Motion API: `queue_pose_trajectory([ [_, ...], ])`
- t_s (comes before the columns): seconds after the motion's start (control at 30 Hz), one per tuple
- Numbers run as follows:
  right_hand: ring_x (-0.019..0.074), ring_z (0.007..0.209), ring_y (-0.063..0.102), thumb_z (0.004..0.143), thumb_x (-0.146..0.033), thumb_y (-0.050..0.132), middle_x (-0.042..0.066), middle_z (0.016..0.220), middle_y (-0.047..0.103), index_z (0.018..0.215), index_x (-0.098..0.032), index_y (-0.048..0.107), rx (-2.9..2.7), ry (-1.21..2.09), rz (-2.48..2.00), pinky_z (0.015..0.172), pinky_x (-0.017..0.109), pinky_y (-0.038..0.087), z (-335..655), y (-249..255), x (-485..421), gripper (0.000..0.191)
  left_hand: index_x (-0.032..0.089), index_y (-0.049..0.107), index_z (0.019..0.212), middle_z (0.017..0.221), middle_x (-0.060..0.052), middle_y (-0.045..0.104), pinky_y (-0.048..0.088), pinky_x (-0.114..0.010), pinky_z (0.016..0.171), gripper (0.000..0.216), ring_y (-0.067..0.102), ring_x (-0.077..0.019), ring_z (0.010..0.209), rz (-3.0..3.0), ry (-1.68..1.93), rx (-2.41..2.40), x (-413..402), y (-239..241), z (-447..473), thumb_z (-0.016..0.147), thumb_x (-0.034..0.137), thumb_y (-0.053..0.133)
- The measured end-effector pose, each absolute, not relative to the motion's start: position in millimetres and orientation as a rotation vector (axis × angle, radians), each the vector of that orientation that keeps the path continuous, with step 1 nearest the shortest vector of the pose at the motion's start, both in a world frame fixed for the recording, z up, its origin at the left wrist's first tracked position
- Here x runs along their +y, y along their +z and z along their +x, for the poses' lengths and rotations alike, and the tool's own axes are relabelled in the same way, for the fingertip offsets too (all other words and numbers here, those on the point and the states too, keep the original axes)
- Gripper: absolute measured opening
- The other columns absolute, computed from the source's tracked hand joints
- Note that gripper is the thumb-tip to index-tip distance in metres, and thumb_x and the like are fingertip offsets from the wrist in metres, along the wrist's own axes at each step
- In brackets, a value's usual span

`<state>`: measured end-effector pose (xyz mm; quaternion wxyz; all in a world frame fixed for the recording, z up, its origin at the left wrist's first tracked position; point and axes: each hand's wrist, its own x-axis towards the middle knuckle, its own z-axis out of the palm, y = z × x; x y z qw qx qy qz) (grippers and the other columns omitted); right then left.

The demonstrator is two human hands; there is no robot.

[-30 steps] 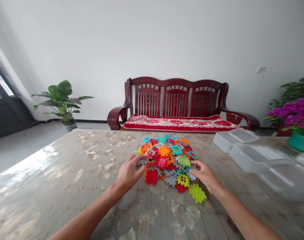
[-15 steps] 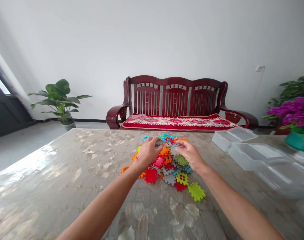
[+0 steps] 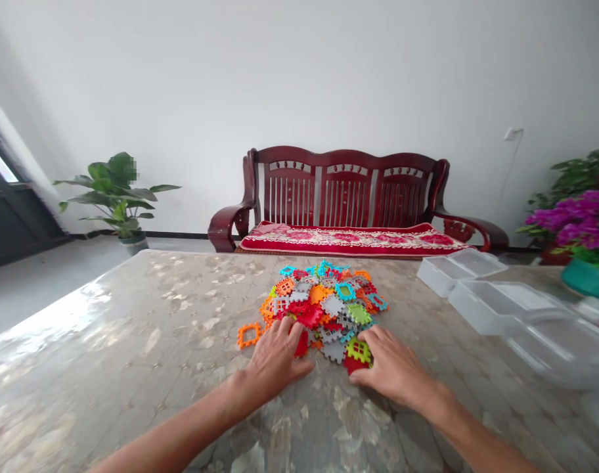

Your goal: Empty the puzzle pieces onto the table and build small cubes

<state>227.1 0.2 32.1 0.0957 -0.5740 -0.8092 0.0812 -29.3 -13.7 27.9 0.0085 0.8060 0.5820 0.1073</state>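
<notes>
Pile of red, orange, grey, lime-green and blue flat plastic-looking pieces with notched edges [image 3: 329, 305] lies near the middle of a glossy grey-beige flower-patterned table covering [image 3: 196, 309]. In my judgement each piece is light, stiff, somewhat slippery and not easily broken; the notches may snag on neighbours. Best hold: thumb and finger on opposite edges, or through a window opening where one exists.

My left hand [image 3: 278, 355] stands wide at the near left of the pile, fingers over a red square piece [image 3: 302, 343], thumb held apart. An orange hollow square frame [image 3: 249, 335] lies just beside it. My right hand [image 3: 395, 368] is likewise wide at the near right, thumb and fingers parted around the edges of a lime-green four-window square piece [image 3: 358, 350] and the red piece beneath. Whether either palm covers more pieces, I cannot tell.

Containers, right side: a small translucent rectangular plastic box [image 3: 440, 281] and a larger translucent plastic box [image 3: 484, 315], lids swung back; contents not made out. Beyond them, a teal round pot [image 3: 590, 281] holds purple flowers [image 3: 575, 220].
</notes>
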Motion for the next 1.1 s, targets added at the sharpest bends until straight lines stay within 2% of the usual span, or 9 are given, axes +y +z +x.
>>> queue_pose_trajectory([
  [0.1, 0.0284, 0.100, 0.054, 0.067, -0.050, 0.073, 0.009, 0.104, 0.060, 0.094, -0.020, 0.060, -2.496, 0.045, -1.677, 0.082, 0.037, 0.043, 217, 29, -1, 0.042, 0.021, 0.054, 0.111, 0.111, -0.008, 0.056, 0.047, -0.035, 0.080, 0.035, 0.055, -0.0244, 0.098, 2.593, 0.162, 1.854, -12, 26, -26, 0.080, 0.035, 0.064],
  [0.23, 0.0277, 0.095, 0.057, 0.082, -0.044, 0.063, 0.011, 0.097, 0.062, 0.093, -0.018, 0.060, -2.664, -0.147, -1.517, 0.078, 0.036, 0.044, 215, 26, 0, 0.028, 0.021, 0.059, 0.100, 0.101, -0.008, 0.057, 0.046, -0.036, 0.080, 0.015, 0.054, -0.0246, 0.098, 2.934, -0.004, 1.740, -9, 16, -24, 0.086, 0.019, 0.054],
  [0.33, 0.0246, 0.085, 0.060, 0.090, -0.034, 0.051, 0.011, 0.089, 0.064, 0.101, -0.017, 0.060, -2.768, -0.294, -1.397, 0.070, 0.032, 0.044, 219, 23, 1, 0.022, 0.020, 0.059, 0.099, 0.095, -0.008, 0.057, 0.046, -0.032, 0.071, 0.024, 0.056, -0.0225, 0.091, 3.074, -0.082, 1.694, -11, 8, -24, 0.081, 0.006, 0.053],
  [0.43, 0.0211, 0.079, 0.062, 0.092, -0.021, 0.042, 0.010, 0.086, 0.067, 0.116, -0.015, 0.055, -2.803, -0.337, -1.327, 0.066, 0.029, 0.042, 227, 21, 5, 0.028, 0.020, 0.058, 0.103, 0.095, -0.007, 0.058, 0.044, -0.030, 0.064, 0.033, 0.057, -0.0208, 0.085, 3.111, -0.085, 1.687, -13, 11, -26, 0.078, 0.001, 0.050],
  [0.57, 0.0189, 0.077, 0.064, 0.087, -0.013, 0.041, 0.007, 0.084, 0.069, 0.113, -0.018, 0.057, -2.726, -0.127, -1.390, 0.064, 0.026, 0.039, 237, 27, 13, 0.031, 0.020, 0.057, 0.105, 0.095, -0.006, 0.060, 0.043, -0.029, 0.063, 0.028, 0.059, -0.0195, 0.084, 3.071, 0.029, 1.613, -10, 23, -32, 0.083, 0.007, 0.048],
  [0.8, 0.0144, 0.059, 0.061, 0.082, -0.027, 0.045, 0.000, 0.068, 0.067, 0.094, -0.020, 0.062, -2.191, 0.531, -1.475, 0.055, 0.023, 0.038, 237, 53, 33, 0.022, 0.024, 0.055, 0.094, 0.087, -0.001, 0.066, 0.039, -0.023, 0.060, 0.011, 0.062, -0.0141, 0.076, 2.525, 0.532, 1.718, 5, 37, -47, 0.087, 0.023, 0.046],
  [0.93, 0.0143, 0.054, 0.060, 0.078, -0.036, 0.047, 0.000, 0.065, 0.064, 0.089, -0.019, 0.062, -1.897, 0.949, -1.385, 0.047, 0.022, 0.039, 217, 69, 58, 0.025, 0.023, 0.057, 0.091, 0.081, 0.001, 0.066, 0.040, -0.022, 0.063, 0.012, 0.060, -0.0126, 0.070, 2.264, 0.836, 1.759, 23, 52, -42, 0.081, 0.021, 0.050],
  [1.03, 0.0135, 0.055, 0.060, 0.077, -0.042, 0.052, 0.001, 0.069, 0.065, 0.092, -0.018, 0.063, -1.859, 1.000, -1.340, 0.049, 0.021, 0.042, 200, 79, 78, 0.031, 0.022, 0.058, 0.094, 0.081, 0.001, 0.067, 0.041, -0.023, 0.061, 0.017, 0.058, -0.0126, 0.066, 2.118, 0.955, 1.810, 45, 63, -38, 0.078, 0.020, 0.053],
  [1.1, 0.0129, 0.059, 0.061, 0.077, -0.043, 0.054, 0.002, 0.074, 0.067, 0.096, -0.018, 0.064, -1.864, 0.941, -1.363, 0.052, 0.021, 0.043, 197, 81, 87, 0.033, 0.021, 0.058, 0.104, 0.086, -0.002, 0.069, 0.044, -0.025, 0.066, 0.025, 0.061, -0.0139, 0.070, 2.063, 0.982, 1.841, 58, 67, -41, 0.079, 0.022, 0.053],
])
